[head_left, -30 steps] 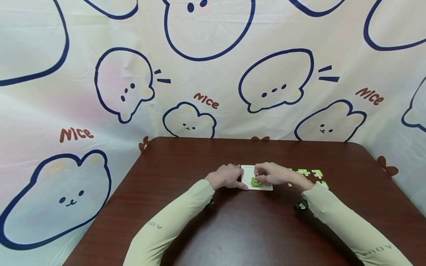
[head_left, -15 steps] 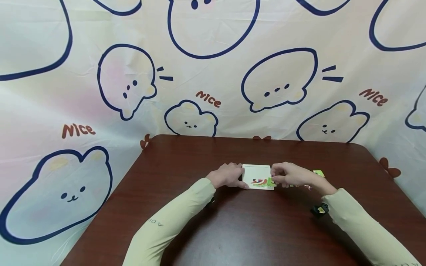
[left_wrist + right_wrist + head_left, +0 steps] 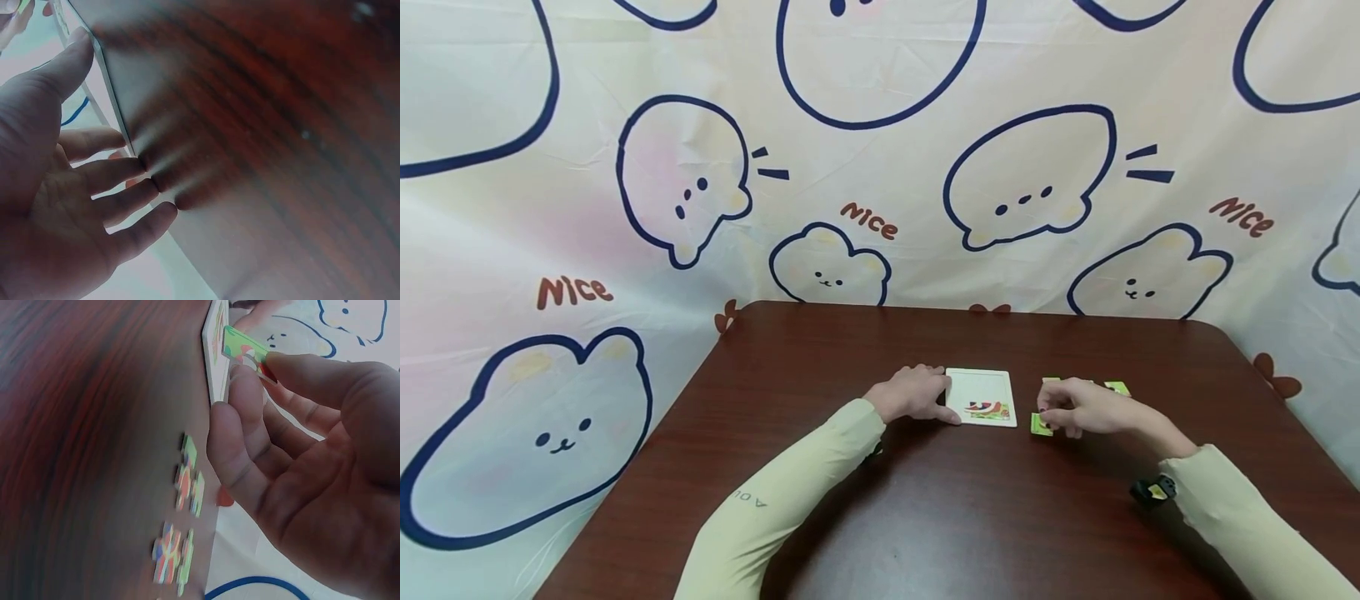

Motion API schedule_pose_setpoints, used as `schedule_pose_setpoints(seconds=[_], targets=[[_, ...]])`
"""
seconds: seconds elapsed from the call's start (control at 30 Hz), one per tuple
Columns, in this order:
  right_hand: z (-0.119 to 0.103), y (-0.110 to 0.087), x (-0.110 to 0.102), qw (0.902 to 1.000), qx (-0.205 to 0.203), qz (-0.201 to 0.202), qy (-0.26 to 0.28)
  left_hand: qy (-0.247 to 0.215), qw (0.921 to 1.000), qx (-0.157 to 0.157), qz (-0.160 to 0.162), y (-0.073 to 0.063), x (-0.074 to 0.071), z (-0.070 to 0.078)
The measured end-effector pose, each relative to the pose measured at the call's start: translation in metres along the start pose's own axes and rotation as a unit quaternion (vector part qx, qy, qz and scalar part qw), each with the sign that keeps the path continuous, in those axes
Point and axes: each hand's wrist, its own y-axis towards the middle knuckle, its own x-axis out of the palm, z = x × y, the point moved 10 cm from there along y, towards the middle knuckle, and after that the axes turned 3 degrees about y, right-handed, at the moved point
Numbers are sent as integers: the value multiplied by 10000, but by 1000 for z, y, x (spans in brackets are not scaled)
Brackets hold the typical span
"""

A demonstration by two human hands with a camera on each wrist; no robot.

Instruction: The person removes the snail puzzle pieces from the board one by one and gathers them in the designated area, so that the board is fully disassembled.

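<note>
A white puzzle board [image 3: 977, 385] lies on the table, with a few joined colourful pieces [image 3: 988, 411] in its near right part. At its left edge rests my left hand [image 3: 913, 393], thumb and fingers spread along the rim, as the left wrist view also shows. To the right of the board, my right hand [image 3: 1086, 406] pinches a green puzzle piece [image 3: 1040, 425] between thumb and fingers. In the right wrist view this puzzle piece [image 3: 242, 349] shows green with red and white print, tilted and raised off the table.
Several loose puzzle pieces lie right of the board, partly behind the right hand; one green piece [image 3: 1117, 388] shows past it. The right wrist view has a multicoloured piece [image 3: 166, 553] among them. Beyond the brown table [image 3: 880, 333] hangs a printed cloth [image 3: 895, 167].
My right hand has moved from over the board to the right, away from its edge, with the green puzzle piece in its fingers. The left hand stays at the board's left edge.
</note>
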Motion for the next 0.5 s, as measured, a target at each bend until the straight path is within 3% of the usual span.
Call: schedule_pose_setpoints(seconds=[0.3,0.5], targets=[[18,-12,-2,9996,183,-167,120,11,10000,37,0,1,-2,0],[25,-19,-2,9993,92,-352,-56,7,10000,33,-22,0,-2,0]])
